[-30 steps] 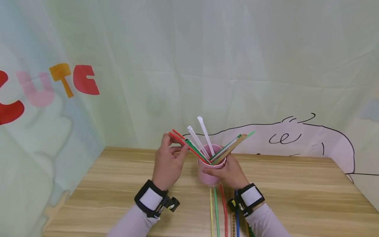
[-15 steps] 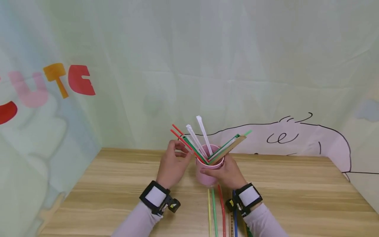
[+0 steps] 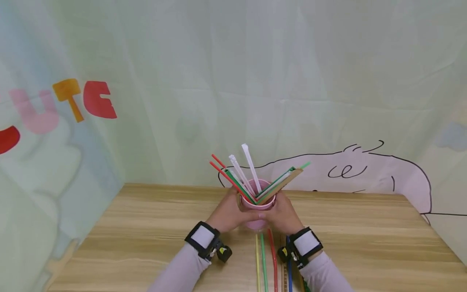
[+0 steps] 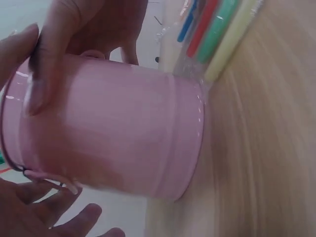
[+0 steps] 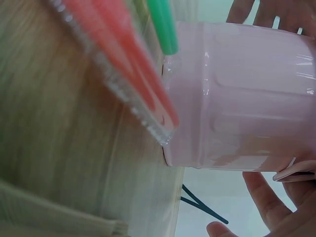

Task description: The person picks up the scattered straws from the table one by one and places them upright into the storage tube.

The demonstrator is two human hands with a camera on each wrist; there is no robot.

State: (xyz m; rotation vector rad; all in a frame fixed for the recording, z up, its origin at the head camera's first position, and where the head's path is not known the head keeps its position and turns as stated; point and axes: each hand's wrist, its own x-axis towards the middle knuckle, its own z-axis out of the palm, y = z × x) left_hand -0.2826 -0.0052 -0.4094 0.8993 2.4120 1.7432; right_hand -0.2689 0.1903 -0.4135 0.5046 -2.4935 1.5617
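Pail [image 4: 113, 123] on table [image 3: 146, 231]; left hand [image 3: 230, 211] and right hand [image 3: 283, 213] curled round its 2 sides, thumbs in front. Judged light, stiff, slick; best gripped mid-wall, 2-handed.

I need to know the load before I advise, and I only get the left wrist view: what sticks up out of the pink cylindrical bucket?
Observer: In the head view, several slim straws in red, white, green and brown stand in the pink cylindrical bucket, fanned out.
Operator: My view barely catches any red. Which way do those ones lean?
Observer: Two slim red straws lean out over the rim toward the person's left.
Operator: And which one's tip shows highest?
Observer: That is a long white straw, apparently paper-wrapped; its tip shows above all the others in the head view.
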